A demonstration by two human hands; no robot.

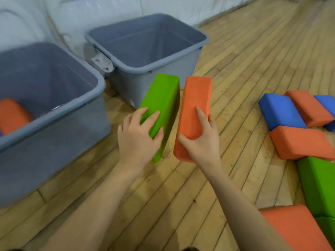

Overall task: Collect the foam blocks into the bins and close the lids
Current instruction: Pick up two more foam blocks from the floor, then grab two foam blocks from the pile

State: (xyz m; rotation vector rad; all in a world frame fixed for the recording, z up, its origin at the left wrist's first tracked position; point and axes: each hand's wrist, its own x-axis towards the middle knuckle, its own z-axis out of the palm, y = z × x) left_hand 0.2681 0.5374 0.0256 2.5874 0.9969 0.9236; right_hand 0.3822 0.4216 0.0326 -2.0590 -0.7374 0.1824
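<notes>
My left hand grips a long green foam block near its lower end. Beside it, my right hand grips a long orange foam block. Both blocks are held above the wooden floor, in front of two open grey bins. The near bin on the left holds an orange block at its bottom. The far bin shows nothing inside. No lids are in view.
More foam blocks lie on the floor at the right: a blue one, orange ones and a green one. A white wall runs behind the bins. Bare wooden floor lies between the bins and the pile.
</notes>
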